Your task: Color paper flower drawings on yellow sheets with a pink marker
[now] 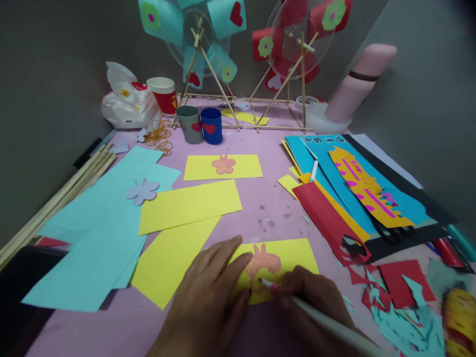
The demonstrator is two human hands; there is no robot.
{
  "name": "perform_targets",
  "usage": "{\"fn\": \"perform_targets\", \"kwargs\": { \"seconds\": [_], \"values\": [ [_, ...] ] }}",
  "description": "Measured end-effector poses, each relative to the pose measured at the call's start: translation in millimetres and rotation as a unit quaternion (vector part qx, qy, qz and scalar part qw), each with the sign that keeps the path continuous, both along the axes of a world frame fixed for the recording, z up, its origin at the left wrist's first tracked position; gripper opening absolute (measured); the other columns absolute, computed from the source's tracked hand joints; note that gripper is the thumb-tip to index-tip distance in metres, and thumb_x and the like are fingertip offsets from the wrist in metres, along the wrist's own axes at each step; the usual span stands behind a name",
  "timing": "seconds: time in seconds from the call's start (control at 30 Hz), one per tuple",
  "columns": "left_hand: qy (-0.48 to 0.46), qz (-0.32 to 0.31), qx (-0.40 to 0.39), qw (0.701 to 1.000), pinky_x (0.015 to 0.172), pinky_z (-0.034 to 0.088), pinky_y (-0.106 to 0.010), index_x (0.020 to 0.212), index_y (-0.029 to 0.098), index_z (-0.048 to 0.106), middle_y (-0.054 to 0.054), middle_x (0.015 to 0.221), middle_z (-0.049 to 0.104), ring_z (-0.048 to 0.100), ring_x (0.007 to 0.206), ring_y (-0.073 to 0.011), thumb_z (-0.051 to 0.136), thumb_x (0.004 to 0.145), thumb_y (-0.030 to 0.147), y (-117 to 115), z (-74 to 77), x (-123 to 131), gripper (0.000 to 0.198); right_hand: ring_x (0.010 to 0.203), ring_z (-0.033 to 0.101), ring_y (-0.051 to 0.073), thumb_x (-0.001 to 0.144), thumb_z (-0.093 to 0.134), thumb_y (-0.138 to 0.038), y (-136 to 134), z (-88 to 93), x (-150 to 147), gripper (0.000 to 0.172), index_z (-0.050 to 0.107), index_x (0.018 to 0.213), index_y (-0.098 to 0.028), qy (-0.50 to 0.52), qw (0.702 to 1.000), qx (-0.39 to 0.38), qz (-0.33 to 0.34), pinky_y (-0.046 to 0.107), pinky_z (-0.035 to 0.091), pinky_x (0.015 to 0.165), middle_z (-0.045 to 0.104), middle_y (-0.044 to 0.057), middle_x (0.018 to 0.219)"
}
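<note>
My right hand (312,302) grips a white marker with a pink tip (316,317), its point touching a yellow paper strip (297,253). On that strip is a butterfly (266,261), its upper wings filled in pink and its lower part partly outlined. My left hand (211,287) lies flat with fingers stretched over the strip's left side, holding nothing. Farther back, another yellow strip (193,166) bears a fully coloured pink butterfly (223,165). Two plain yellow sheets (193,203) overlap left of centre, beside a lilac butterfly cutout (143,191) on light-blue paper (89,248).
Two stick-framed wheels, one blue (219,59) and one red (293,59), stand at the back. Grey (188,130) and blue (213,134) cups sit before them. Right are coloured sheets (334,188), a cutter (314,170) and paper scraps (409,317); wooden sticks (63,193) lie left.
</note>
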State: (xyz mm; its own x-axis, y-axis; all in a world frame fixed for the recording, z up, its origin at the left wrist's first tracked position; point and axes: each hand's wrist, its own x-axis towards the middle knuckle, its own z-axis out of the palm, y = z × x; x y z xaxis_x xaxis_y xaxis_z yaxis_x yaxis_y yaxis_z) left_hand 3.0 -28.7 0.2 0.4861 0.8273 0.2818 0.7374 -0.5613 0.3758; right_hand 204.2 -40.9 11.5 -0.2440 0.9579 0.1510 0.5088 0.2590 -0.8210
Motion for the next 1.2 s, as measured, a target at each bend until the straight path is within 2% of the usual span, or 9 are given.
{"fn": "perform_targets", "kwargs": {
  "seconds": [0.3,0.8,1.0,1.1,1.2],
  "values": [
    [0.002,0.001,-0.003,1.0,0.093,0.045,-0.043,0.123,0.023,0.049,-0.007,0.134,0.048,0.046,0.119,-0.026,0.05,0.085,0.024,-0.1,-0.5,0.6,0.038,0.045,0.06,0.009,0.076,0.047,-0.017,2.1,-3.5,-4.2,0.012,0.057,0.071,-0.02,-0.029,0.999,0.011,0.009,0.015,0.043,0.045,0.067,-0.002,0.056],
    [-0.003,0.003,-0.01,1.0,0.093,0.046,-0.043,0.122,0.024,0.049,-0.007,0.134,0.049,0.048,0.118,-0.0258,0.049,0.085,0.023,-0.4,1.5,0.9,0.037,0.038,0.053,0.009,0.072,0.047,-0.015,3.9,0.5,-0.6,0.012,0.053,0.062,-0.02,-0.017,0.997,0.032,0.063,0.016,0.039,0.041,0.062,-0.002,0.049],
    [-0.011,0.001,-0.023,1.0,0.095,0.043,-0.045,0.124,0.024,0.047,-0.008,0.136,0.045,0.043,0.121,-0.0267,0.048,0.086,0.023,-0.8,-1.8,0.5,0.038,0.03,0.041,0.005,0.072,0.047,-0.019,3.1,-15.6,0.5,0.014,0.051,0.059,-0.02,0.047,0.997,0.051,0.04,0.014,0.027,0.032,0.053,-0.007,0.041],
    [-0.006,0.002,-0.018,1.0,0.094,0.043,-0.045,0.124,0.023,0.047,-0.008,0.136,0.046,0.043,0.121,-0.0265,0.048,0.086,0.022,-1.2,-1.8,0.3,0.038,0.03,0.04,0.006,0.073,0.047,-0.022,0.3,-23.5,0.6,0.015,0.052,0.059,-0.021,0.049,0.997,0.048,0.022,0.014,0.026,0.031,0.053,-0.006,0.041],
    [0.0,0.0,-0.013,1.0,0.093,0.044,-0.044,0.123,0.023,0.047,-0.008,0.135,0.047,0.045,0.12,-0.0259,0.05,0.085,0.022,-1.4,-0.3,0.3,0.038,0.029,0.041,0.007,0.073,0.046,-0.022,-2.2,-23.1,-0.8,0.015,0.053,0.06,-0.021,0.048,0.997,0.061,0.001,0.015,0.027,0.03,0.051,-0.006,0.039]
  ]
}}
